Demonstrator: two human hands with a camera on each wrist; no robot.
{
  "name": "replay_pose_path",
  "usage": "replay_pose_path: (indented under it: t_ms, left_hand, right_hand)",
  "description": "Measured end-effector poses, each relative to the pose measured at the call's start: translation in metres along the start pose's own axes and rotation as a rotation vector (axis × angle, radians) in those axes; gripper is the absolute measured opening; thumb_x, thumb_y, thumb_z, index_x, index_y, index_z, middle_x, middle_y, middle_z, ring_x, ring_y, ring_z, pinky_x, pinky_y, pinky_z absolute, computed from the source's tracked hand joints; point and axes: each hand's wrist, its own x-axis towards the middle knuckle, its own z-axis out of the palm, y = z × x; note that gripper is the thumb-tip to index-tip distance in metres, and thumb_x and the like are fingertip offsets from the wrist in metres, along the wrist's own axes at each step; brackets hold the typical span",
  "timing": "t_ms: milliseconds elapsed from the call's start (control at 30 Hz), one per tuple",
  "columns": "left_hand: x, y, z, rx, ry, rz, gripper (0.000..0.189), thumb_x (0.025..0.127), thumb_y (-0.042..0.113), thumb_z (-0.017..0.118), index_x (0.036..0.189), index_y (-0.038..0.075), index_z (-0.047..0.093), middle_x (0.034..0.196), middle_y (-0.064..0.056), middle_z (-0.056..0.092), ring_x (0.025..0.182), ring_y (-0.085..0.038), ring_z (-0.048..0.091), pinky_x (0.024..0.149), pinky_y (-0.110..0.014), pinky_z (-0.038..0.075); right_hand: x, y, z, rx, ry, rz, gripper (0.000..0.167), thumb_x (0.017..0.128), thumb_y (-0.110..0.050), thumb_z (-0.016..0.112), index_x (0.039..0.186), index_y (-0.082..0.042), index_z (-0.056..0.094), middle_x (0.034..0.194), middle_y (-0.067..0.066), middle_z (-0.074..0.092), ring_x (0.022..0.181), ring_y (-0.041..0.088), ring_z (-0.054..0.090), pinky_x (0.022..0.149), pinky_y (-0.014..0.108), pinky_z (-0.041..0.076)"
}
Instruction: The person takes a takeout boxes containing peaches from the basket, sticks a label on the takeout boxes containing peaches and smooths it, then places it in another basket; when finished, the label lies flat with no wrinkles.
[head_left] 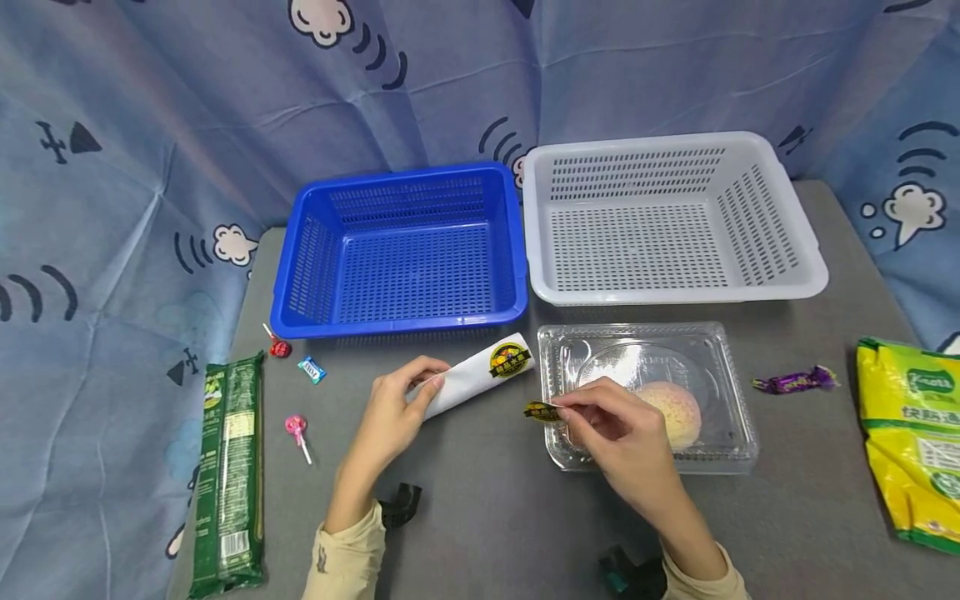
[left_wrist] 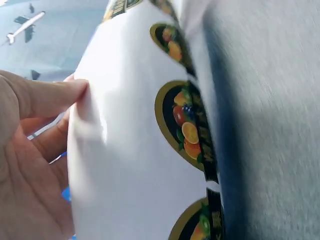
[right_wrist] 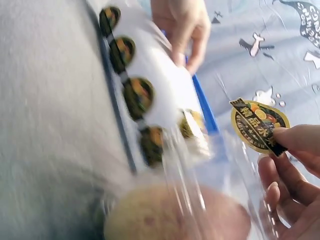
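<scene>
My left hand (head_left: 393, 408) grips a curled white sheet of stickers (head_left: 468, 377) between thumb and fingers. Round fruit stickers (left_wrist: 182, 125) run along the sheet in the left wrist view. Between thumb and fingertips my right hand (head_left: 626, 433) pinches one loose sticker (right_wrist: 259, 125), black and gold with fruit printed on it. That hand is above the left part of a closed clear plastic box (head_left: 723, 400). A round pink and yellow fruit, like a peach (head_left: 675, 414), lies inside the box, partly hidden by the hand.
Behind stand a blue basket (head_left: 397, 325) and a white basket (head_left: 675, 293). On the left lie a green packet (head_left: 228, 483), two lollipops (head_left: 296, 425) and a small blue candy (head_left: 312, 369). A purple-wrapped candy (head_left: 797, 381) and a yellow-green bag (head_left: 911, 442) lie right.
</scene>
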Motion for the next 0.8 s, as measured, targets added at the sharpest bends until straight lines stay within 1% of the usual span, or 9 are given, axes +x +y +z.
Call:
replay_pose_path:
  t_ms: [100,200,300,333,400,500,633,700,800]
  left_hand:
    - [0.002,-0.006,-0.001,0.032,-0.007,-0.002,0.016,0.098,0.003,0.071,0.111,0.011,0.078,0.106,-0.008,0.081,0.108,-0.029,0.077,0.097,-0.053,0.057]
    - [0.003,-0.008,-0.003,0.049,-0.031,-0.007,0.017,0.099,0.004,0.069,0.112,0.012,0.077,0.111,-0.008,0.081,0.113,-0.031,0.075,0.099,-0.054,0.056]
    - [0.005,-0.008,-0.005,0.064,-0.060,-0.014,0.017,0.101,0.005,0.068,0.113,0.012,0.078,0.113,-0.008,0.080,0.112,-0.031,0.075,0.099,-0.054,0.056]
    - [0.005,-0.009,-0.005,0.073,-0.066,-0.017,0.017,0.101,0.005,0.068,0.114,0.013,0.078,0.113,-0.008,0.080,0.111,-0.031,0.075,0.099,-0.054,0.056]
    - [0.008,-0.010,-0.006,0.101,-0.072,-0.024,0.017,0.101,0.006,0.068,0.114,0.013,0.077,0.110,-0.009,0.081,0.108,-0.031,0.076,0.096,-0.055,0.056]
    - [0.013,-0.014,-0.005,0.153,-0.073,-0.038,0.017,0.101,0.006,0.067,0.114,0.012,0.077,0.103,-0.008,0.080,0.098,-0.029,0.075,0.088,-0.053,0.056]
    - [0.022,-0.022,-0.003,0.192,-0.090,-0.054,0.019,0.101,0.003,0.065,0.114,0.010,0.077,0.093,-0.006,0.078,0.078,-0.023,0.063,0.076,-0.045,0.051]
    - [0.026,-0.025,-0.002,0.196,-0.101,-0.062,0.019,0.101,0.002,0.065,0.114,0.010,0.077,0.092,-0.006,0.077,0.077,-0.021,0.061,0.076,-0.043,0.050]
    - [0.032,-0.029,-0.001,0.215,-0.096,-0.070,0.019,0.102,0.003,0.064,0.114,0.010,0.077,0.097,-0.008,0.078,0.086,-0.024,0.068,0.081,-0.046,0.054]
  right_hand:
    - [-0.001,0.002,-0.010,-0.030,0.025,-0.002,0.020,0.087,0.015,0.078,0.099,-0.001,0.079,0.089,0.009,0.073,0.077,0.004,0.060,0.063,0.015,0.050]
    - [-0.002,0.005,-0.022,-0.131,0.072,-0.024,0.026,0.082,0.017,0.080,0.097,-0.004,0.081,0.085,0.005,0.073,0.077,0.003,0.057,0.072,0.016,0.046]
    - [-0.003,0.008,-0.034,-0.207,0.135,-0.026,0.030,0.078,0.020,0.081,0.096,-0.003,0.081,0.085,0.002,0.073,0.078,0.001,0.058,0.078,0.015,0.045]
    - [-0.004,0.010,-0.038,-0.221,0.156,-0.013,0.029,0.077,0.020,0.081,0.096,-0.002,0.082,0.085,0.000,0.073,0.079,0.001,0.058,0.080,0.013,0.045]
    - [-0.006,0.012,-0.046,-0.225,0.188,0.023,0.028,0.078,0.021,0.079,0.097,0.001,0.081,0.089,-0.004,0.073,0.080,0.001,0.060,0.077,0.010,0.047]
    - [-0.007,0.014,-0.059,-0.261,0.226,0.058,0.026,0.080,0.021,0.079,0.098,0.003,0.081,0.091,-0.011,0.071,0.080,-0.001,0.059,0.076,0.007,0.047]
    - [-0.006,0.014,-0.071,-0.321,0.242,0.075,0.026,0.082,0.021,0.078,0.099,0.002,0.082,0.090,-0.017,0.069,0.078,-0.003,0.058,0.074,0.005,0.046]
    - [-0.006,0.014,-0.075,-0.338,0.243,0.084,0.025,0.083,0.020,0.077,0.099,0.001,0.082,0.092,-0.019,0.070,0.079,-0.004,0.059,0.075,0.005,0.047]
    - [-0.005,0.013,-0.077,-0.347,0.245,0.092,0.024,0.084,0.019,0.077,0.100,0.001,0.082,0.094,-0.022,0.070,0.080,-0.003,0.060,0.075,0.005,0.048]
